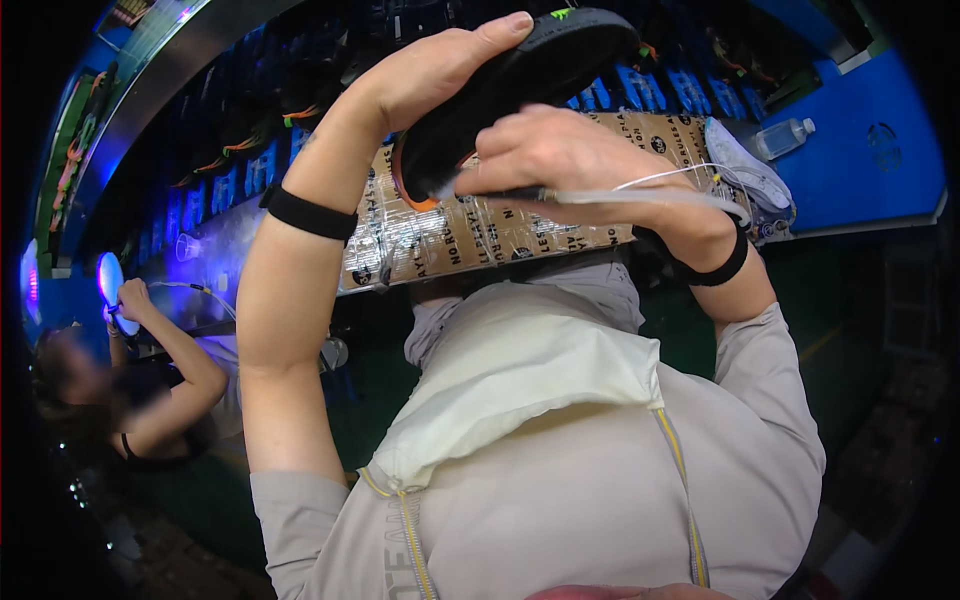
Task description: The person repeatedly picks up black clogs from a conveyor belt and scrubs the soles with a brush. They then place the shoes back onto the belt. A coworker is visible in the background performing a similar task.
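Note:
My left hand (pixel 440 75) is wrapped round the far side of a black shoe sole (pixel 455 140), holding it tilted up over the bench. An orange rim shows along the sole's near end. The thumb lies along its upper edge. My right hand (pixel 560 150) is closed on a thin brush (pixel 520 193) with a dark handle, slightly blurred. Its whitish tip is at the near end of the sole; whether it touches cannot be made out. A pale translucent tube (pixel 650 196) runs from the brush along my right wrist.
Below my hands is a bench covered with printed brown wrapping (pixel 440 245). At its right lie a white cloth bundle (pixel 745 165) and a clear plastic bottle (pixel 783 138). Racks with dark shoe parts (pixel 270 120) stand behind. At the left, another person (pixel 150 390) works with a lit sole.

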A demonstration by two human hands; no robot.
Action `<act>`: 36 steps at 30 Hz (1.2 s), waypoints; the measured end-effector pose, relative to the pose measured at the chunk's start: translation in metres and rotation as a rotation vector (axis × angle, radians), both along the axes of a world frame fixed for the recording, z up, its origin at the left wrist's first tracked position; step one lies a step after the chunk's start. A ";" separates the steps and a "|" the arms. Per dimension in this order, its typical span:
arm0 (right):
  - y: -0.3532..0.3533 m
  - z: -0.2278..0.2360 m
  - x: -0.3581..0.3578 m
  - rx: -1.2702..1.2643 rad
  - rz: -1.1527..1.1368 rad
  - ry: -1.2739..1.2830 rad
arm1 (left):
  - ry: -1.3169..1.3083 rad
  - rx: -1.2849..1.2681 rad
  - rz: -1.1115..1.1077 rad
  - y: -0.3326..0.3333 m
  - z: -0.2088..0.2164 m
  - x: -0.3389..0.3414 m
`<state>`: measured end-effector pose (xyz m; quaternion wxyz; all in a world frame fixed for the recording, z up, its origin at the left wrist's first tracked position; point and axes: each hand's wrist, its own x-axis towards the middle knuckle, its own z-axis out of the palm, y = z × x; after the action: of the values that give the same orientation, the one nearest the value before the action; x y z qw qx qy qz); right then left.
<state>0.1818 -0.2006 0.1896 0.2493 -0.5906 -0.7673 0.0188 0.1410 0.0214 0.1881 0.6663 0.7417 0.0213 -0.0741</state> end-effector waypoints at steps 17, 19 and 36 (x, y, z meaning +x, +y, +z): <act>-0.045 -0.062 0.022 0.087 -0.531 1.189 | 0.035 -1.133 0.151 0.067 -0.173 -0.175; -0.039 -0.085 0.018 0.145 -0.557 1.216 | 0.135 -1.205 0.130 0.043 -0.181 -0.191; 0.045 -0.088 -0.016 0.444 -0.694 0.884 | -0.199 -1.605 0.171 -0.074 -0.183 -0.116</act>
<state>0.1657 -0.1558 0.1017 0.6533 -0.6765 -0.3393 0.0196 0.0251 -0.0527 0.0046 0.9972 0.0370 -0.0410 0.0510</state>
